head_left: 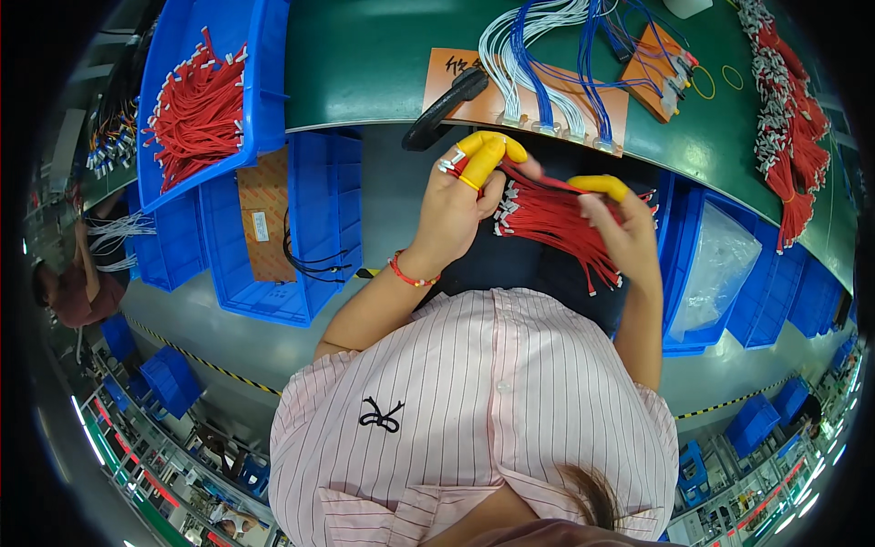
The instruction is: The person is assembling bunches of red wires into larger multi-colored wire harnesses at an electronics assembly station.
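Observation:
My left hand [465,196], with yellow finger cots on its fingers, is closed around a red cable [547,181]; white connector ends poke out beside the fingers. The cable stretches across to my right hand [627,232], which pinches it with thumb and a yellow-cotted finger; that hand is a little blurred. Below both hands, a loose pile of red cables [556,223] with white connectors lies across my lap. The far side of the pile is partly hidden by my hands.
A blue bin [264,82] of red cables stands at the left on the green table [365,64]. White and blue wires [538,55] lie over an orange board [451,68] beside a black handle [447,105]. Bundled red cables [788,137] lie at right. Blue crates [264,305] flank my lap.

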